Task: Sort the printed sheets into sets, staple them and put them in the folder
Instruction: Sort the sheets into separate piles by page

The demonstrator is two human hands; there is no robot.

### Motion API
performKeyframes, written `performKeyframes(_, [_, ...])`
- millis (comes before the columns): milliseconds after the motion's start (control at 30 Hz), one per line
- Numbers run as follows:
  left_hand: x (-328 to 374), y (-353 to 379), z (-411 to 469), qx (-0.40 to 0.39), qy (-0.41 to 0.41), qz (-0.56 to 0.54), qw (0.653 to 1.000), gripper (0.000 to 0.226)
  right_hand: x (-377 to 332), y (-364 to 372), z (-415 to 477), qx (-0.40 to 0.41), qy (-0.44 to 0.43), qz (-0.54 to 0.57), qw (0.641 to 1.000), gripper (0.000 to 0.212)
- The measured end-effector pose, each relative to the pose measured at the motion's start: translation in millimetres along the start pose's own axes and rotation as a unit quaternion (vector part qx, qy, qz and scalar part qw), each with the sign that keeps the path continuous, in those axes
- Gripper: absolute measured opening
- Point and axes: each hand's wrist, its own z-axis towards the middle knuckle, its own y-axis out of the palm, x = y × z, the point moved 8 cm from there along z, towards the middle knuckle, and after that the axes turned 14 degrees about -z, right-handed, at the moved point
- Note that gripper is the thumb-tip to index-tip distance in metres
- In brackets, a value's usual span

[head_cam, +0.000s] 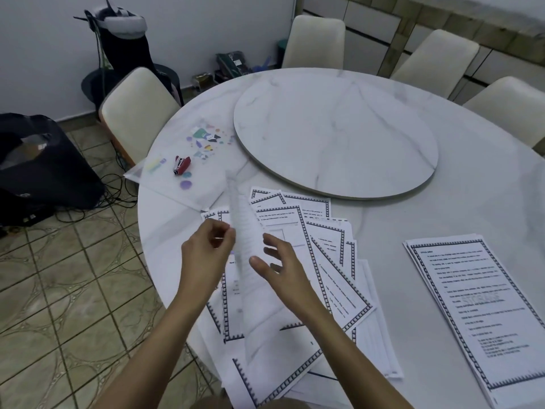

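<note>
Fanned sheets (pixel 339 290), stapler (pixel 182 166) atop folder (pixel 203 184)

the tabletop (pixel 472 172) was smooth, glossy white marble; the sheets (pixel 333 278) were matt paper; the stapler (pixel 182 165) was shiny red plastic.

The one word I can make out is a large, pale "STORAGE" across the middle of the top page of the neat stack of white, black-bordered printed sheets (pixel 483 305) on the right of the white marble desk (pixel 442 208). Its smaller lines, the fanned bordered sheets (pixel 330 261) and the raised white sheet (pixel 246 231) are too blurred for me to read.
</note>
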Motion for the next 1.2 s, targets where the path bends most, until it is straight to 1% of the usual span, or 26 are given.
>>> performKeyframes(100, [22.5,16.2,-13.1,-0.034,0.011,-0.053,0.998,0.015,-22.8,-1.7,-4.5,-0.009,-0.036,0.067,0.997,0.039])
performKeyframes(167, [31.6,26.5,-18.3,-0.079,0.021,-0.103,0.991,0.009,-31.3,-16.0,-8.8,0.040,-0.061,0.054,0.996,0.026])
performKeyframes(233, [34.7,29.6,-20.1,-0.110,0.032,-0.130,0.985,0.008,-27.6,-37.5,-12.7,0.100,-0.049,0.053,0.992,0.018])
performKeyframes(300, [28.1,25.4,-19.3,-0.104,0.039,-0.117,0.987,0.010,-12.9,-60.2,-14.1,0.146,-0.013,0.060,0.987,0.015])
performKeyframes(367, [16.6,21.4,-20.0,-0.092,0.046,-0.066,0.993,0.013,7.6,-86.8,-16.1,0.199,0.019,0.068,0.977,0.013])
performKeyframes(433, [2.9,18.8,-22.6,-0.087,0.051,-0.022,0.995,0.017,28.0,-112.5,-20.5,0.249,0.043,0.073,0.965,0.015])
performKeyframes(500, [-14.0,14.1,-23.5,-0.080,0.035,0.000,0.996,0.023,47.7,-132.4,-25.8,0.279,0.065,0.067,0.956,0.019])
performKeyframes(600, [-51.5,6.2,-19.5,-0.076,-0.039,0.040,0.996,0.023,74.3,-150.0,-31.5,0.300,0.093,0.056,0.948,0.019])
performKeyframes(700, [-89.0,6.1,-19.6,-0.115,-0.153,0.093,0.977,0.044,94.0,-161.5,-34.4,0.320,0.112,0.012,0.941,0.021])
performKeyframes(767, [-101.2,7.3,-22.9,-0.132,-0.208,0.088,0.965,0.054,104.2,-167.5,-36.3,0.329,0.121,-0.018,0.936,0.015])
performKeyframes(833, [-105.5,6.8,-21.5,-0.128,-0.218,0.077,0.964,0.057,114.2,-171.5,-37.4,0.332,0.128,-0.035,0.934,0.014])
performKeyframes(900, [-109.5,4.6,-17.4,-0.108,-0.227,0.053,0.966,0.057,122.7,-173.7,-38.1,0.334,0.136,-0.050,0.931,0.018])
performKeyframes(1100, [-115.4,3.6,-1.6,-0.065,-0.233,0.019,0.970,0.049,137.2,-172.6,-36.6,0.330,0.151,-0.043,0.931,0.016])
performKeyframes(1200, [-117.6,4.6,4.8,-0.046,-0.234,0.008,0.971,0.045,137.4,-169.5,-37.1,0.324,0.149,-0.039,0.933,0.019])
